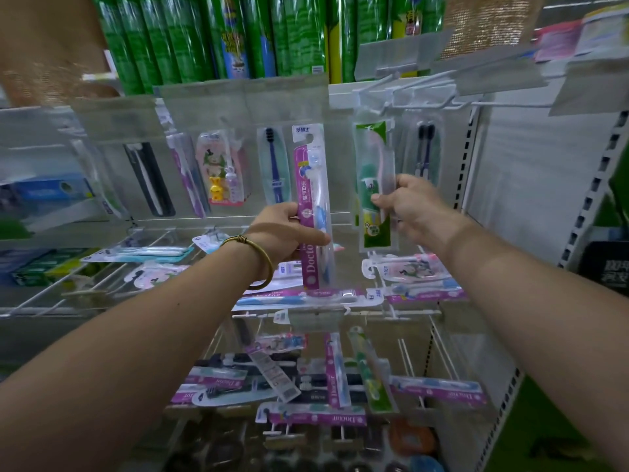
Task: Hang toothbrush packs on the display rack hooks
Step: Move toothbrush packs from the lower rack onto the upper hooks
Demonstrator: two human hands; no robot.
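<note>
- Now: left hand has its fingers curled round the purple pack at mid-length; pack upright, tab on top, on no hook.
- Right hand pinches the green pack by its right edge; long axis vertical, top just under the hooks.
- Hooks lie above both hands; right hand nearer. Green tab hooked or not: cannot tell.

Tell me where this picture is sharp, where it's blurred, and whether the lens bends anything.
Head view: the purple pack in the left hand and the green pack in the right hand are fairly sharp; head view, top: the green bottles and hook tags smear with motion blur; head view, right edge: the slotted upright slants from the wide lens; lighting is even, no hard shadows.
</note>
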